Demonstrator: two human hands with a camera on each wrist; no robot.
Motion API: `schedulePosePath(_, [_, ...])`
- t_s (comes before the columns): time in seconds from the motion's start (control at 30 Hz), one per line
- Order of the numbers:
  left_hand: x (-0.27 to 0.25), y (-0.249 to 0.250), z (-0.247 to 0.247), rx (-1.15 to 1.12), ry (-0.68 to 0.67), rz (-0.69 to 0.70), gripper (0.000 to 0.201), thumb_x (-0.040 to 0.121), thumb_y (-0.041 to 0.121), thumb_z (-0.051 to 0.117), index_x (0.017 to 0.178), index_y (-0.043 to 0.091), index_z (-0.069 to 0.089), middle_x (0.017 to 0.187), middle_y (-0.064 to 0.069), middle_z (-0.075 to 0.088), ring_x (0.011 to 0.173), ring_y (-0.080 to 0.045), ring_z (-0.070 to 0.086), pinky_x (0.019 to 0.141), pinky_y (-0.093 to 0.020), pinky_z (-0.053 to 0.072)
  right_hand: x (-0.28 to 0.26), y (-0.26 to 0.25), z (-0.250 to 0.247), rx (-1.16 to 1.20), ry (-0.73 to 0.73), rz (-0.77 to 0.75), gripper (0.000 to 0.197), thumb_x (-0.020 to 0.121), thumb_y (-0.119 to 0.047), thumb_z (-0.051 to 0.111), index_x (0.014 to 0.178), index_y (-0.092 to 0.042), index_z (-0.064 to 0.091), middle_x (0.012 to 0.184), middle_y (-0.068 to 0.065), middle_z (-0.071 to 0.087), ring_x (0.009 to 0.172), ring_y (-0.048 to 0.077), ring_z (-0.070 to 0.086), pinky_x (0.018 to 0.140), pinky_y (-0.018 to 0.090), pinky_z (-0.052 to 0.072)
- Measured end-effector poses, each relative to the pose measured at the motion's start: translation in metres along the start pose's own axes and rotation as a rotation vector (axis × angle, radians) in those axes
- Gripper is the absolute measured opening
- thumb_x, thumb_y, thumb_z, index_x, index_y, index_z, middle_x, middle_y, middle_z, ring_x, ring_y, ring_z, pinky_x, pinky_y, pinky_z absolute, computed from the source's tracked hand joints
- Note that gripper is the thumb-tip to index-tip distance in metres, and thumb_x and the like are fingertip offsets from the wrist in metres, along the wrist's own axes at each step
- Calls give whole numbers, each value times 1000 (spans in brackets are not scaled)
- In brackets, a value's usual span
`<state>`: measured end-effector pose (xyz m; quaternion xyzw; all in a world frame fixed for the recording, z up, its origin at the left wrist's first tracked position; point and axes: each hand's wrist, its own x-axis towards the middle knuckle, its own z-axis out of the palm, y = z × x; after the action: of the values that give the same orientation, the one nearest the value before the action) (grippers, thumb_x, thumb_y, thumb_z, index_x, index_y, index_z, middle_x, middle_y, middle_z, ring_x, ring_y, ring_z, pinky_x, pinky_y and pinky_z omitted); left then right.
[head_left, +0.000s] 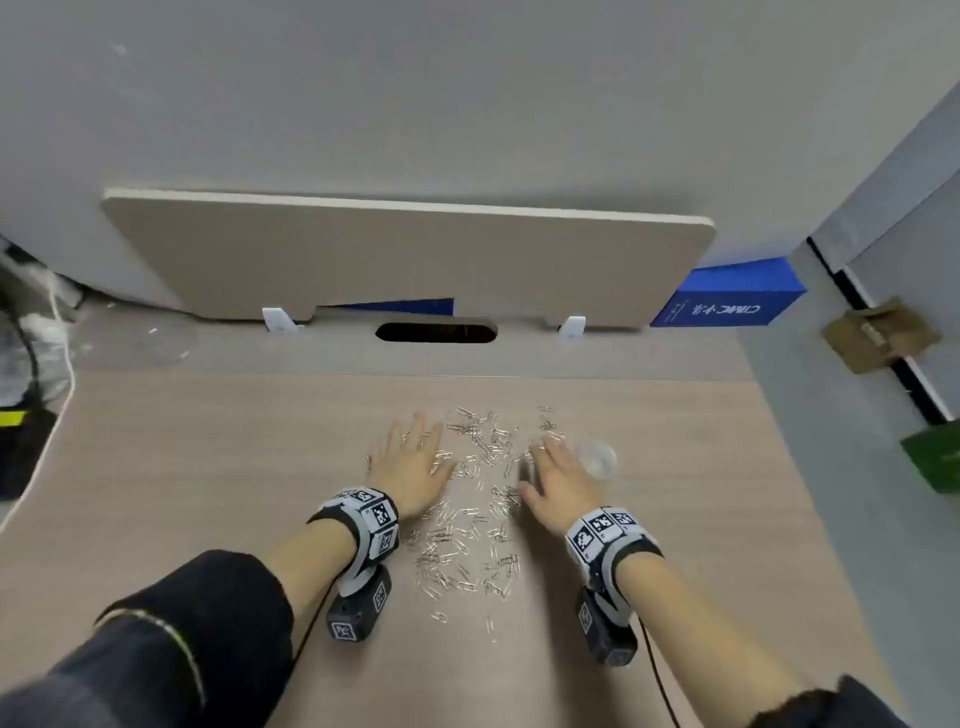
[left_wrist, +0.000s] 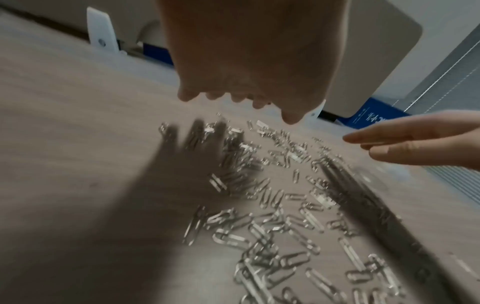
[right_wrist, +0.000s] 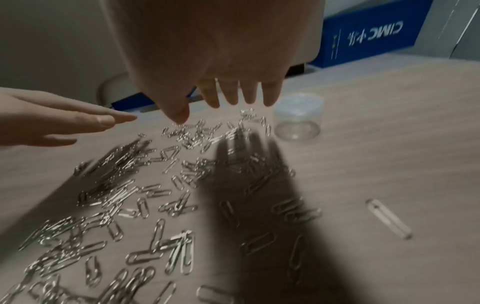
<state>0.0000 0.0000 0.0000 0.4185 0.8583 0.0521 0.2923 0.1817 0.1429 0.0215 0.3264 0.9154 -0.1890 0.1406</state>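
Several silver paper clips (head_left: 475, 499) lie scattered on the wooden desk (head_left: 208, 467) between my two hands. My left hand (head_left: 410, 457) hovers palm down over the clips' left edge with fingers straight and spread, holding nothing. At the pile's right edge my right hand (head_left: 558, 478) is spread flat the same way. In the left wrist view the left hand (left_wrist: 233, 82) casts its shadow on the paper clips (left_wrist: 259, 195), with the right hand (left_wrist: 405, 142) reaching in from the right. A small clear jar (head_left: 597, 458) stands just right of my right hand (right_wrist: 221, 82); the jar (right_wrist: 298, 119) is beyond the paper clips (right_wrist: 145, 195).
A beige divider panel (head_left: 405, 260) stands along the desk's back, with a dark cable slot (head_left: 436, 332) before it. A blue box (head_left: 727, 301) lies at the back right. Cables (head_left: 31, 353) hang off the left edge. One paper clip (right_wrist: 388, 218) lies apart at the right.
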Motion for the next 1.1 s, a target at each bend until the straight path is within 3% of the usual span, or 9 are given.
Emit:
schedulePosePath(0.1, [8,-13,17,26,57,-55,71,89,62,25,148,32,-1,159,0,-12,146,-34,-10,116,-59,3,17,-4,16,3,48,40,63,96,-44,39,148,-14,24,159,7,16,144,25,19,115,39,22])
schedulePosePath(0.27, [41,-28,28,32,82,-59,80,85,69,27,148,33,-7,158,-4,-20,145,-33,-14,116,-58,-1,63,1,27,-14,128,94,67,93,-46,40,148,-13,22,159,12,14,144,35,16,115,48,21])
schedulePosePath(0.47, [60,-23,34,68,74,3,82,85,69,24,149,29,-8,157,-4,-22,144,-30,-21,116,-53,-9,92,5,39,-17,36,215,76,93,-58,28,151,-13,10,161,13,1,147,35,5,119,49,14])
schedulePosePath(0.63, [42,-14,57,76,107,160,81,89,66,17,149,19,-12,157,-4,-22,143,-23,-23,117,-45,-12,58,-21,65,-12,54,52,75,96,-56,25,152,-11,3,161,12,-7,149,29,-5,121,43,3])
schedulePosePath(0.77, [29,-16,60,-14,85,233,79,92,61,21,148,19,-15,156,0,-24,143,-17,-24,119,-41,-10,53,-24,70,63,68,-7,72,97,-54,27,153,-15,2,161,7,-7,149,25,-6,121,41,1])
schedulePosePath(0.87, [37,-26,51,-57,160,182,79,92,60,24,148,20,-13,157,0,-19,144,-17,-21,120,-44,-6,80,-17,52,63,125,-26,73,97,-54,29,153,-15,4,161,8,-3,149,25,-3,122,42,4])
schedulePosePath(1.0, [44,-40,46,-60,219,12,81,90,63,22,149,17,-11,158,-1,-15,145,-20,-18,118,-43,-11,113,-25,44,4,11,-25,78,95,-59,28,153,-15,1,161,8,-6,149,26,-3,121,43,5])
schedulePosePath(1.1, [34,-52,54,-38,210,53,83,90,63,24,149,16,-11,158,-2,-17,144,-18,-21,118,-40,-11,104,-38,54,-81,-16,-149,81,93,-63,24,153,-15,-2,161,6,-9,149,24,-5,120,40,-1])
